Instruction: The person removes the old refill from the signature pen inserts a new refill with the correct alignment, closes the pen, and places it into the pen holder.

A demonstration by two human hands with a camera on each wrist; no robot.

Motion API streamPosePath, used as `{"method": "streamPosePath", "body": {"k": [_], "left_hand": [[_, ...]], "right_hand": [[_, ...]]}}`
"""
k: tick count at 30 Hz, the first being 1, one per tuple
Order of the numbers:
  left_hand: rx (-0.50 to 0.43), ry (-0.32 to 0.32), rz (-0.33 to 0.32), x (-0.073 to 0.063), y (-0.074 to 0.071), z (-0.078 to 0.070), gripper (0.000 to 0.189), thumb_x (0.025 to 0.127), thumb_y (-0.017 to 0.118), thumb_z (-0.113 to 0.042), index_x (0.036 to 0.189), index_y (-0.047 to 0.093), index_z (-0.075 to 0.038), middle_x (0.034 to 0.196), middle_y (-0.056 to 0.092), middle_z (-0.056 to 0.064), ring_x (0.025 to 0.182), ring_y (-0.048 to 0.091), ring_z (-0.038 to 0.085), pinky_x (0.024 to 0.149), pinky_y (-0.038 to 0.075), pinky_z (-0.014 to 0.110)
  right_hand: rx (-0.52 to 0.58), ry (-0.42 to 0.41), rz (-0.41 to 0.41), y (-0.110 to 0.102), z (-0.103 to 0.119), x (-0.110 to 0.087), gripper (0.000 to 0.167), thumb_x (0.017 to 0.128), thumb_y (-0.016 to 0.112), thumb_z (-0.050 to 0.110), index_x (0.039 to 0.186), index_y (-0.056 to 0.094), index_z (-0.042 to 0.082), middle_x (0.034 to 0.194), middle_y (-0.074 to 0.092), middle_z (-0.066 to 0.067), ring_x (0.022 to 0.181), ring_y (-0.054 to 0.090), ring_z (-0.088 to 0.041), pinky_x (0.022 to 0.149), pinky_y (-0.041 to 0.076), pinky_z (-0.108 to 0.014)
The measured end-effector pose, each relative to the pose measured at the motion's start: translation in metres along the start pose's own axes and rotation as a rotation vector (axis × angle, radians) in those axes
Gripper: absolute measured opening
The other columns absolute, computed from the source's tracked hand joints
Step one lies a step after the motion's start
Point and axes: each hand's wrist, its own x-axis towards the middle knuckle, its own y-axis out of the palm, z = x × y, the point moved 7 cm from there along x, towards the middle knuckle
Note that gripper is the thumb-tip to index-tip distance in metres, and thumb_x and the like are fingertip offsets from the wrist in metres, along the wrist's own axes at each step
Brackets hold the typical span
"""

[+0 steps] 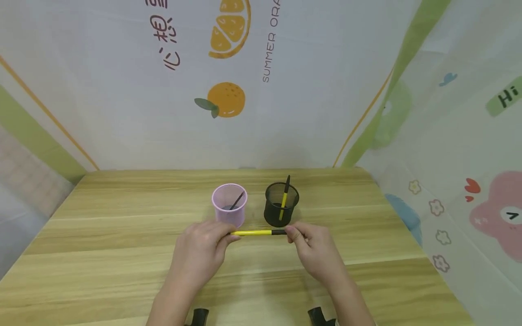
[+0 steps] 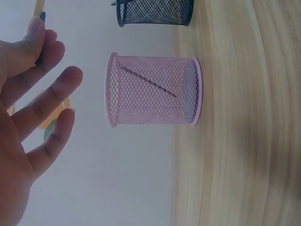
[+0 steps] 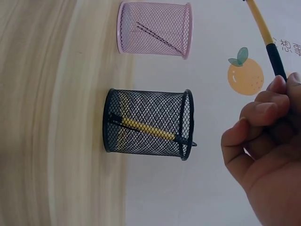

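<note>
Both hands hold a yellow pen (image 1: 254, 232) with black ends, level and crosswise above the table. My left hand (image 1: 200, 249) pinches its left end between thumb and fingers; in the left wrist view the other fingers of that hand (image 2: 35, 103) spread away. At the opposite black end, my right hand (image 1: 318, 249) pinches with thumb and forefinger, its remaining fingers curled. Just beyond the pen stand a pink mesh cup (image 1: 230, 218), holding a thin black stick (image 1: 237, 200), and a black mesh cup (image 1: 267, 206), holding another yellow and black pen (image 1: 284, 199).
The wood-grain table (image 1: 122, 208) ends at a white printed curtain (image 1: 163, 117) behind the cups. A similar curtain (image 1: 456, 149) hangs along the right side. Black fittings (image 1: 200, 316) show near the wrists at the bottom edge.
</note>
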Motion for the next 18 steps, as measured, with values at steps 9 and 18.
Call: {"method": "streamPosePath", "body": {"k": [9, 18], "left_hand": [[0.026, 0.028, 0.014, -0.0022, -0.0002, -0.0029, 0.015, 0.079, 0.092, -0.021, 0.088, 0.079, -0.019, 0.085, 0.080, -0.007, 0.076, 0.074, 0.010, 0.066, 0.054, 0.031], [-0.022, 0.095, 0.007, -0.0039, -0.0009, -0.0052, 0.012, 0.078, 0.090, -0.018, 0.085, 0.080, -0.019, 0.076, 0.074, -0.009, 0.066, 0.064, 0.006, 0.060, 0.048, 0.026]], "right_hand": [[-0.039, -0.219, -0.112, 0.0002, 0.0068, -0.0042, 0.029, 0.104, 0.067, 0.016, 0.075, 0.065, 0.016, 0.070, 0.065, 0.007, 0.057, 0.035, 0.005, 0.059, 0.047, -0.022], [-0.081, -0.422, -0.204, -0.0002, 0.0105, -0.0091, 0.021, 0.097, 0.071, 0.003, 0.079, 0.067, 0.014, 0.074, 0.069, 0.005, 0.069, 0.056, 0.002, 0.066, 0.056, -0.022]]}}
